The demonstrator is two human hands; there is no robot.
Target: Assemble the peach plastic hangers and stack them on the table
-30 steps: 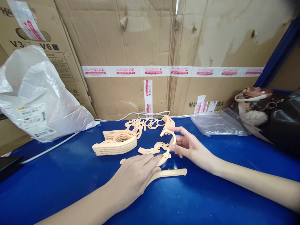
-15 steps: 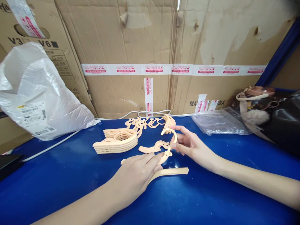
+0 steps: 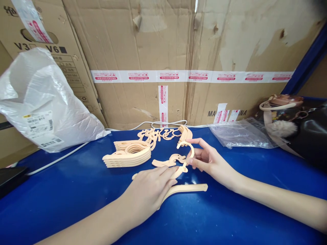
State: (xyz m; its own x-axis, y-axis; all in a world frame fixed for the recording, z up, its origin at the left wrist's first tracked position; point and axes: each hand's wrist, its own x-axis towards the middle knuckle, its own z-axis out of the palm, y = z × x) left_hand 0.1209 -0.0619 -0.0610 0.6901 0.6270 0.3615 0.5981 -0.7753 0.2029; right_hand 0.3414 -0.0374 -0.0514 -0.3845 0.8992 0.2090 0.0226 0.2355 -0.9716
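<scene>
My right hand [image 3: 205, 159] pinches a cream plastic hanger hook [image 3: 191, 151] between thumb and fingers, its curve facing up and left. The hook's lower end meets a cream hanger arm [image 3: 179, 173]; I cannot tell whether the two are locked together. My left hand [image 3: 150, 187] is closed over that arm and hides most of it. A second hanger arm [image 3: 189, 188] lies in front, its left end running under my left hand. Just behind my hands lies another loose hanger arm [image 3: 163, 162] with a curved end.
A stack of hanger arms [image 3: 127, 160] stands left, several loose hooks [image 3: 153, 134] and another stack of parts [image 3: 185, 133] behind. A white plastic bag [image 3: 51, 102] leans left by a cable [image 3: 58, 159]. At right lie a clear plastic bag [image 3: 240, 132] and a black bag [image 3: 311, 126].
Both hands keep their grip at the joint of hook and hanger arm, nearly still. The whole view has shifted slightly; nothing has been let go.
</scene>
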